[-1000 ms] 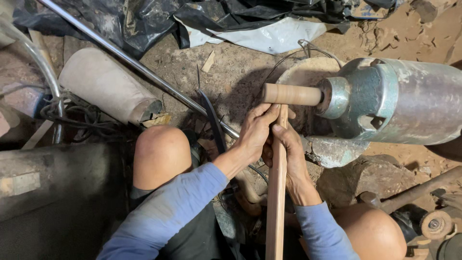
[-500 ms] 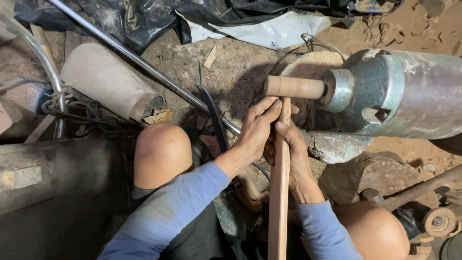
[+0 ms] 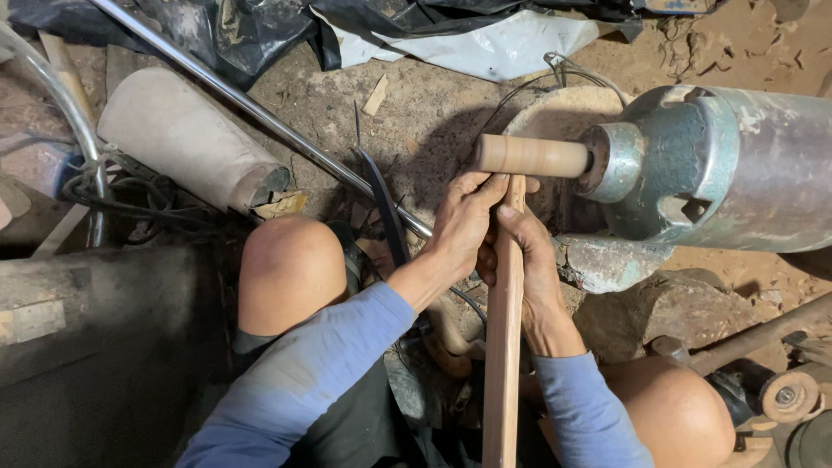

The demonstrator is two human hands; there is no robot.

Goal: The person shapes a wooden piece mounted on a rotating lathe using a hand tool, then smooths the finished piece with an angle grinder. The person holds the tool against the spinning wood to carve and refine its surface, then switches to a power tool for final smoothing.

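Both hands wrap a long wooden stick (image 3: 503, 347) near its top: left hand (image 3: 464, 227) just beside right hand (image 3: 530, 260). Its tip touches a short wooden cylinder (image 3: 530, 156) held in a metal lathe head (image 3: 693, 169). Knees flank the stick; a pale log (image 3: 186, 139) lies left, on the dirt floor
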